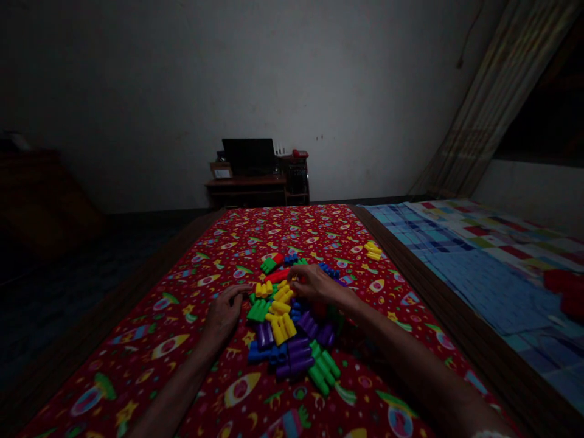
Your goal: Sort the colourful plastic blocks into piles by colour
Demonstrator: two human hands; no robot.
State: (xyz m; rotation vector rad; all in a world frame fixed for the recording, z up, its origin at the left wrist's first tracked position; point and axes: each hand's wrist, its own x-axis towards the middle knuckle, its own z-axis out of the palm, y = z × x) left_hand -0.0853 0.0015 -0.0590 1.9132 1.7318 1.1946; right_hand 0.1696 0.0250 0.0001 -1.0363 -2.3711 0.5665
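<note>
A loose pile of plastic toy building blocks lies in front of me, with a yellow block (pixel 283 328), a green block (pixel 258 311), a purple block (pixel 300 354) and several blue and red ones. My left hand (pixel 223 311) rests at the pile's left edge, fingers stretched out near a small yellow block (pixel 263 289). Over the back of the pile, my right hand (pixel 316 283) has its fingers bent in a pinch at a yellow block (pixel 285 294). The hand partly hides the fingertips' contact and some blocks behind it.
A red patterned cloth (pixel 191 347) covers the surface under the blocks. One yellow block (pixel 373 250) lies apart at the far right. Blue checked bedding (pixel 479 292) spreads to the right. Against the back wall stands a desk (pixel 246 182) with a dark monitor (pixel 249 156).
</note>
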